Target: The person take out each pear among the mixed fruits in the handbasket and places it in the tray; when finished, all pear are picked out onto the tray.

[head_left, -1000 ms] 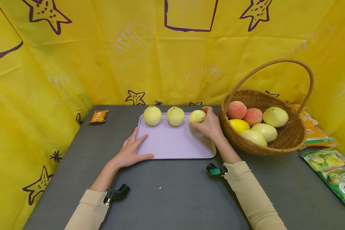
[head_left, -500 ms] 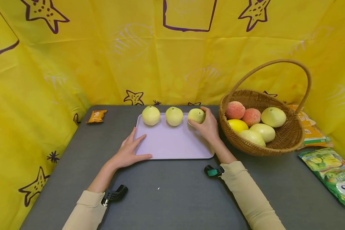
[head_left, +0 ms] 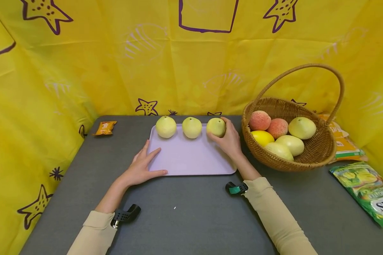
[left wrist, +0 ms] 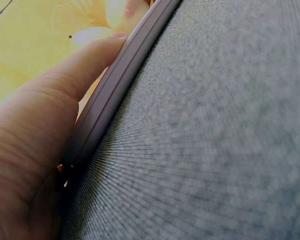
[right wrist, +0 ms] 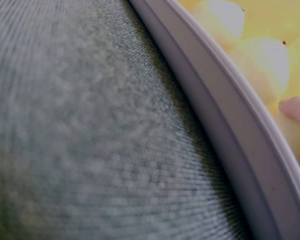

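On the lilac tray, three pale green pears stand in a row along the far edge: a left pear, a middle pear and a right pear. My right hand holds the right pear, thumb in front and fingers around its right side. That pear sits with its stem end up. My left hand lies at the tray's left front corner with fingers spread, its straight thumb touching the front rim. In the right wrist view, a fingertip shows beyond the tray rim.
Right of the tray stands a wicker basket with peaches, a yellow fruit and several pale green fruits. Green and orange packets lie at the right. A small orange packet lies at the back left.
My right hand has turned the right pear, so its stem end, which faced right, now points up. The left hand stays on the tray; the head view has shifted slightly.
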The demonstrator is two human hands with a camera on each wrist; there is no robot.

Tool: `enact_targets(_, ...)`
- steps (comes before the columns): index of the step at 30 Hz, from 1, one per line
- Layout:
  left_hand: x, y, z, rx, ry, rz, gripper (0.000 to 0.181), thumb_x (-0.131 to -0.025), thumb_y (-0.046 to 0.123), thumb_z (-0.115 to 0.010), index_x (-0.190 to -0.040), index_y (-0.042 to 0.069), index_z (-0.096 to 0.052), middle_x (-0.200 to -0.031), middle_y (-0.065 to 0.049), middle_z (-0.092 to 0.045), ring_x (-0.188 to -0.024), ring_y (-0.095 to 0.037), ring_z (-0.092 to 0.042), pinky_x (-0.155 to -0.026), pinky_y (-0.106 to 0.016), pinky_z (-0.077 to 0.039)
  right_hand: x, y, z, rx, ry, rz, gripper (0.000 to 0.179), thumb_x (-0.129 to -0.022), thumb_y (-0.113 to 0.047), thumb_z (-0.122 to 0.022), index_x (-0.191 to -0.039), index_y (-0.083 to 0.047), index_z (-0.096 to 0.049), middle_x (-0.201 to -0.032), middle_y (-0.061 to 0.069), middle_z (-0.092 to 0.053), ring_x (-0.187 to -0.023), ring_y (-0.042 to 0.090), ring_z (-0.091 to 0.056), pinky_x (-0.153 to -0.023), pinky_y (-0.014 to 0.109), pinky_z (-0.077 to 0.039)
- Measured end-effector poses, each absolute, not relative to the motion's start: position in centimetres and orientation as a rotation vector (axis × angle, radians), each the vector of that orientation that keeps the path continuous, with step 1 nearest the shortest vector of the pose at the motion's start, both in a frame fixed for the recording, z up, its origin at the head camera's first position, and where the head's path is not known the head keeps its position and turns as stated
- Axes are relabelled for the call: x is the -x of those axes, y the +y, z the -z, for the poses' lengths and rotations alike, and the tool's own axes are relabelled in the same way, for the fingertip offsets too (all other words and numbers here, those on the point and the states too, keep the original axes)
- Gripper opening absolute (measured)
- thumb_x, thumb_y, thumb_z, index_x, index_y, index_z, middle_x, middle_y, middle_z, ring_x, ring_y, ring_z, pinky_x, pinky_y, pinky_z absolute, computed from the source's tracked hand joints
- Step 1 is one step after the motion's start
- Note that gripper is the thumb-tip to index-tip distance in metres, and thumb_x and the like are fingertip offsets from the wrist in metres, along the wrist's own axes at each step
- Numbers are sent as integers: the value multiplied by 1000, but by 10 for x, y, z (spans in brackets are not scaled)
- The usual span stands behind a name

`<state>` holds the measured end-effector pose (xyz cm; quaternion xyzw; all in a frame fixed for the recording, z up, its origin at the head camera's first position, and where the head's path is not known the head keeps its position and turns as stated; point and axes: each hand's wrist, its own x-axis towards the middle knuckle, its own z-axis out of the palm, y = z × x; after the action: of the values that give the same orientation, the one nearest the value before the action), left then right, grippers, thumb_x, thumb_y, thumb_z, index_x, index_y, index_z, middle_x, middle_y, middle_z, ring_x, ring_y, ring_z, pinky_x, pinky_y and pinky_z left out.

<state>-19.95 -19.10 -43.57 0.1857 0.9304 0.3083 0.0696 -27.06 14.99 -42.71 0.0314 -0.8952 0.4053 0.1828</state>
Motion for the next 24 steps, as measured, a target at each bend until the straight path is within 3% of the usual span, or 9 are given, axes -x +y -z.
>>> enact_targets(24, 201, -192, 436, -555, 2794, -922, 95, -79, 57, -74, -152, 10, -35, -161, -20, 11, -143, -49, -3, -108, -68, -5, 272, 150, 428, -92, -2585, -1138, 88, -76, -36, -84, -143, -5, -37, -134, 18, -50, -121, 33, -48, -100, 49, -38)
